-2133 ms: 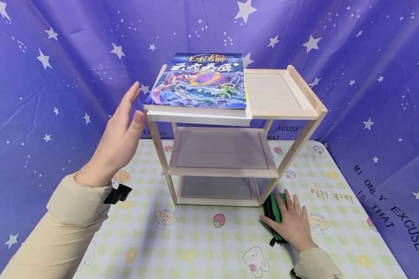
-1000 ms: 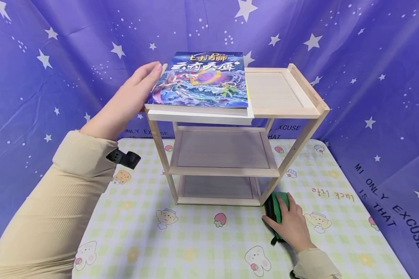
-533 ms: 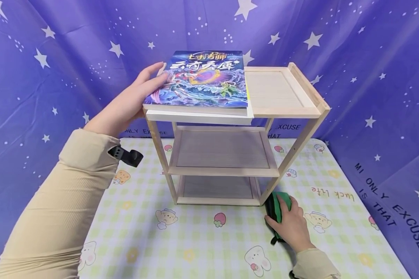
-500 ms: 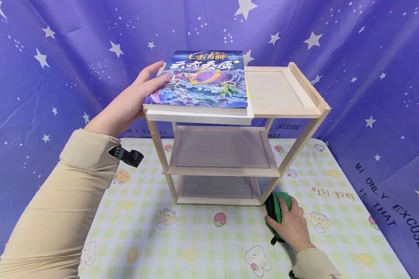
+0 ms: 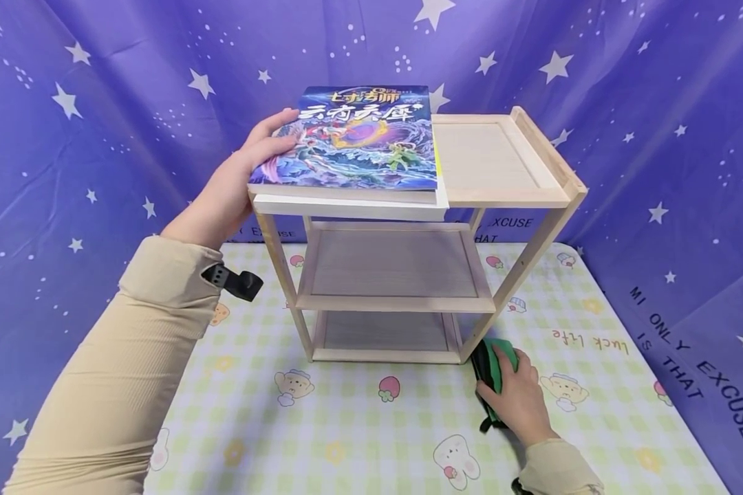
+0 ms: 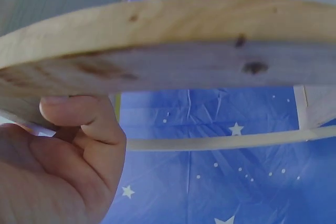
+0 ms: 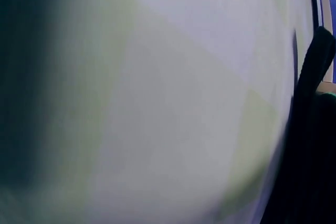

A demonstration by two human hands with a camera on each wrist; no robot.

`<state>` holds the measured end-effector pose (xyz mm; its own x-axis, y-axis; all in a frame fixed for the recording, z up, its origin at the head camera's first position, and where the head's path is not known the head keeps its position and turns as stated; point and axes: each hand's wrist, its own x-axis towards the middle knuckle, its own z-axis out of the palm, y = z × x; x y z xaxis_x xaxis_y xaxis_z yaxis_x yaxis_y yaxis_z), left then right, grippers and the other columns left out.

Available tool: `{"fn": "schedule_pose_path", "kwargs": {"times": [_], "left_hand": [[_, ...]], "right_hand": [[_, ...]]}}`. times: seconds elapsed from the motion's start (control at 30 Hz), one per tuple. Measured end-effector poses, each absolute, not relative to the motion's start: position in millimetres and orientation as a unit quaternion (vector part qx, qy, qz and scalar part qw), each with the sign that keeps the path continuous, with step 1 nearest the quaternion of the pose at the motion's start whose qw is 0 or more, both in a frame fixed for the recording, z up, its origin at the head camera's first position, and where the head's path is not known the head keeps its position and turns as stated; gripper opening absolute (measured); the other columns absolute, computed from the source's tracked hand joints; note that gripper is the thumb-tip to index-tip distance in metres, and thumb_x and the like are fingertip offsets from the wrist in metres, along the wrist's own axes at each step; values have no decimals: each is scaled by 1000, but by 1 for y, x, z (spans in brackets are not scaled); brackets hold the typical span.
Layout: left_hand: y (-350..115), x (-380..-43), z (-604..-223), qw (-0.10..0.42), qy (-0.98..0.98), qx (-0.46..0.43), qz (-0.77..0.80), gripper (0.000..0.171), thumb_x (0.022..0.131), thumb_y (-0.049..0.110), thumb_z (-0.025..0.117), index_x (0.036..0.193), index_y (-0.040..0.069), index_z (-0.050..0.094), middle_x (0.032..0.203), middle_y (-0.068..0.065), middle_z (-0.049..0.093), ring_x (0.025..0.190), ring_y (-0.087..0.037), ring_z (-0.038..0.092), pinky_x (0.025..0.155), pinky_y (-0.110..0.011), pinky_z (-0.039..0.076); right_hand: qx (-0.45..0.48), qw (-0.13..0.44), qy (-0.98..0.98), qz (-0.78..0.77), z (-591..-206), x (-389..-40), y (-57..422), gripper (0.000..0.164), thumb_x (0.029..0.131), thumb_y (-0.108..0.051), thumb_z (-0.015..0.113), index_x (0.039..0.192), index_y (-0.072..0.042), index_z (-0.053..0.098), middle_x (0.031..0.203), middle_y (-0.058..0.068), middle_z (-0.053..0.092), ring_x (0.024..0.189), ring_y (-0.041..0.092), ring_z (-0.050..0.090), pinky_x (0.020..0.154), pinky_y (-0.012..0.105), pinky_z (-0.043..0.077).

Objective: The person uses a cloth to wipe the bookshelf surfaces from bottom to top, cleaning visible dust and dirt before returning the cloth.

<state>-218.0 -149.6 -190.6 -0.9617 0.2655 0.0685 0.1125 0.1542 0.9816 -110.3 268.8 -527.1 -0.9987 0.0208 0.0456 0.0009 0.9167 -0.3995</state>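
Observation:
My left hand point(image 5: 238, 168) is at the left edge of a paperback book point(image 5: 371, 158) with a blue illustrated cover, its thumb over the cover. That book lies on a white-edged book point(image 5: 353, 207) atop a three-tier wooden shelf point(image 5: 495, 161). From the left wrist, bent fingers point(image 6: 102, 129) show just below the wooden side rail point(image 6: 173, 66); the books are hidden there. Beside the shelf's right front leg, my right hand point(image 5: 523, 402) grips a green-and-black zip pouch point(image 5: 483, 364) on the tablecloth. A black strap point(image 7: 312, 61) shows in the right wrist view.
The shelf's middle board point(image 5: 396, 265) and bottom board point(image 5: 386, 333) sit below the books. A checked tablecloth point(image 5: 359, 426) with cartoon prints covers the table. Purple star-patterned curtain point(image 5: 130, 103) hangs behind and at both sides.
My left hand has come from the air left of the shelf to the books' left edge, thumb over the cover. My right hand's fingers have drawn in round the pouch.

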Motion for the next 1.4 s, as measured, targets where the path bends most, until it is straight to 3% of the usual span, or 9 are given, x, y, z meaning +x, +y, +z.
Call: {"fn": "schedule_pose_path", "kwargs": {"times": [0.17, 0.53, 1.03, 1.4], "left_hand": [[-147, -218, -192, 47, 749, 121, 649, 55, 98, 38, 44, 152, 38, 31, 162, 26, 5, 151, -7, 1, 123, -44, 9], [-144, -218, -195, 42, 727, 110, 676, 54, 97, 36, 45, 150, 39, 35, 162, 24, 7, 151, -9, 3, 122, -42, 8], [-144, -216, -196, 44, 721, 107, 683, 53, 98, 36, 44, 149, 40, 35, 162, 25, 6, 150, -11, 5, 122, -43, 9], [-144, -217, -196, 44, 725, 110, 679, 54, 97, 36, 44, 150, 39, 34, 162, 25, 5, 150, -10, 3, 122, -42, 8]], "right_hand": [[-13, 11, -974, 227, -524, -111, 269, 77, 86, -27, 67, 150, 0, 34, 143, 38, 23, 121, 55, 35, 84, 65, 44], [-21, -7, -972, 233, -522, -111, 267, 77, 83, -25, 69, 148, 0, 36, 132, 36, 34, 105, 53, 49, 80, 59, 46], [-23, -48, -967, 248, -517, -100, 263, 77, 80, -22, 71, 146, 0, 38, 132, 36, 36, 101, 49, 57, 84, 60, 48], [-30, -86, -964, 252, -502, -87, 251, 73, 79, -23, 73, 142, 0, 44, 129, 30, 45, 94, 38, 60, 79, 53, 50]]}}
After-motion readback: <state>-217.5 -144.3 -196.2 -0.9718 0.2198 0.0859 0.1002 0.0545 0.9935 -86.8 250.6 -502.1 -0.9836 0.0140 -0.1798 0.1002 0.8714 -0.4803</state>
